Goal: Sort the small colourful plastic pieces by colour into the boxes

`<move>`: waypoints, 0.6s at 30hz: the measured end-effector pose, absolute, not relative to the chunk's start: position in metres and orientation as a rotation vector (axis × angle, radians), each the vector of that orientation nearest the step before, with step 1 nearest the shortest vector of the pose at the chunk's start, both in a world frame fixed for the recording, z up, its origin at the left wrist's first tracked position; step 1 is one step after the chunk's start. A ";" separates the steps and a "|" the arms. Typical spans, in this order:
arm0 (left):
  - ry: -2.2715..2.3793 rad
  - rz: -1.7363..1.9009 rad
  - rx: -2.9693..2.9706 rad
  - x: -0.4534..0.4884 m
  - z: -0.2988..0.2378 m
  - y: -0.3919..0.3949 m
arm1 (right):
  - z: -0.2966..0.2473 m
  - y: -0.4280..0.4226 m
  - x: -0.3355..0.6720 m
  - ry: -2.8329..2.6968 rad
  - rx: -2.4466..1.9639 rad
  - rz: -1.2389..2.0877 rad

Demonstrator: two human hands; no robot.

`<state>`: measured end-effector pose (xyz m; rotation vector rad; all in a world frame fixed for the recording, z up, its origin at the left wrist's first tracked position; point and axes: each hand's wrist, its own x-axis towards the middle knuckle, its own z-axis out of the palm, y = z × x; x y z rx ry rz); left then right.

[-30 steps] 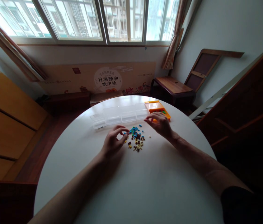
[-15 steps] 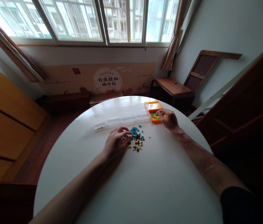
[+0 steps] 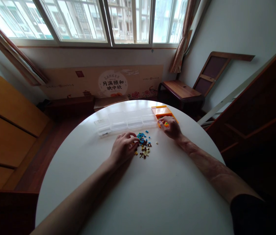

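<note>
here, a round white table (image 3: 167, 186) near bright windows (image 3: 79, 21) — left hand (image 3: 122, 146), right hand (image 3: 170, 128) curled, grip unclear

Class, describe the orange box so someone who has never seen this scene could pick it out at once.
Find the round white table in front of the windows. Towards its far edge runs a row of clear compartments; the orange box sits at that row's right end, partly hidden by the right hand. Its orange colour sets it apart from those clear neighbours.

Looks forward and down in 1 view from head height, close over the round table (image 3: 157, 195), toward the window (image 3: 131, 24).
</note>
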<state>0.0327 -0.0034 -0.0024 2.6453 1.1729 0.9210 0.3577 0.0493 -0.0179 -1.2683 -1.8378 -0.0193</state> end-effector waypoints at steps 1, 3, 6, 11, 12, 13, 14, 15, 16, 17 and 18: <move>1.172 0.919 2.641 0.034 -0.002 -0.003 | -0.018 0.049 0.357 -1.844 -1.263 -0.023; 1.177 0.914 2.632 0.035 -0.003 -0.003 | -0.017 0.048 0.356 -1.856 -1.248 -0.036; 1.192 0.917 2.621 0.037 -0.003 -0.003 | -0.014 0.047 0.353 -1.865 -1.209 -0.054; 1.184 0.939 2.598 0.040 -0.001 -0.004 | -0.010 0.044 0.349 -1.899 -1.156 -0.045; 1.180 0.940 2.594 0.041 0.000 -0.004 | -0.009 0.043 0.348 -1.905 -1.145 -0.047; 1.179 0.940 2.592 0.041 0.000 -0.004 | -0.009 0.042 0.348 -1.914 -1.135 -0.050; 1.180 0.939 2.592 0.042 0.001 -0.005 | -0.008 0.042 0.347 -1.925 -1.125 -0.055; 1.183 0.938 2.595 0.042 0.001 -0.005 | -0.008 0.041 0.346 -1.938 -1.116 -0.060; 1.190 0.937 2.600 0.042 0.001 -0.005 | -0.008 0.041 0.346 -1.951 -1.108 -0.062; 1.199 0.936 2.605 0.042 0.001 -0.006 | -0.008 0.041 0.345 -1.963 -1.102 -0.061; 1.209 0.934 2.611 0.042 0.001 -0.006 | -0.008 0.040 0.344 -1.972 -1.095 -0.058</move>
